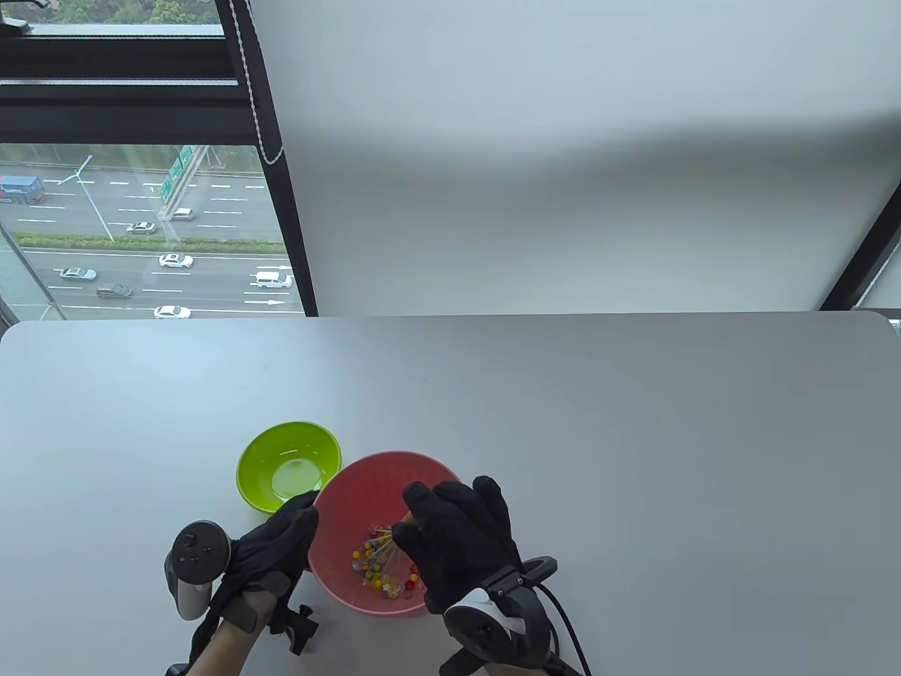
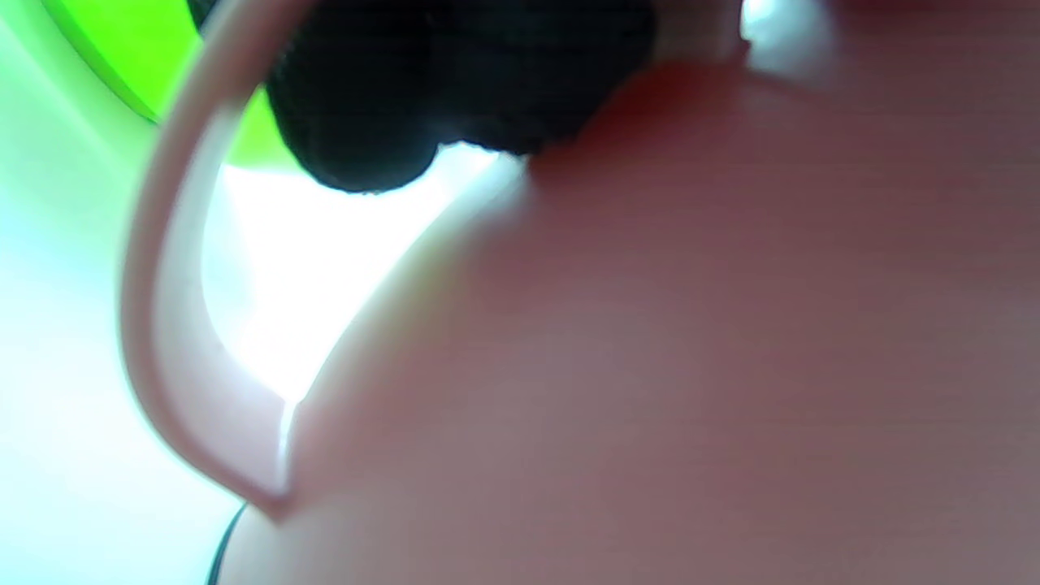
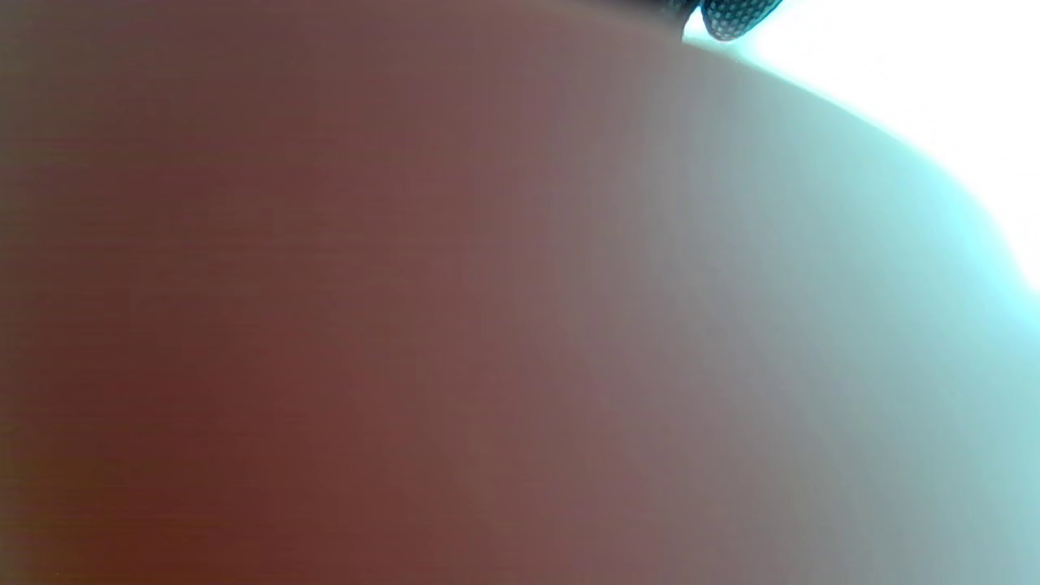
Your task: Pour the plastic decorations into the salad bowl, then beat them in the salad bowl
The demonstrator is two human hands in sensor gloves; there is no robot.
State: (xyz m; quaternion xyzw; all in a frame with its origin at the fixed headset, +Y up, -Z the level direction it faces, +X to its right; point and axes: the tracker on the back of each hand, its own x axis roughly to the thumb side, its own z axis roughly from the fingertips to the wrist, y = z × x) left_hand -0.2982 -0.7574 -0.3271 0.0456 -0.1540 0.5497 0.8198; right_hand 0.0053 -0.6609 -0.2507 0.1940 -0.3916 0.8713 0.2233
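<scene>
The pink salad bowl (image 1: pixel 366 479) stands near the table's front edge with several small coloured plastic decorations (image 1: pixel 380 574) lying in its bottom. My right hand (image 1: pixel 450 535) reaches over the bowl's right side and grips a whisk, whose thin wires (image 1: pixel 386 546) dip among the decorations. My left hand (image 1: pixel 299 524) holds the bowl's left rim. In the left wrist view its black fingers (image 2: pixel 422 97) curl over the pink rim (image 2: pixel 162 325). The right wrist view is filled by the blurred bowl wall (image 3: pixel 325 325), with one gloved fingertip (image 3: pixel 735 16) at the top.
An empty lime-green bowl (image 1: pixel 257 458) sits just behind and left of the salad bowl, almost touching it, and shows again as the green bowl (image 2: pixel 122 49) in the left wrist view. The grey table (image 1: pixel 633 436) stretches back to a window and a white blind.
</scene>
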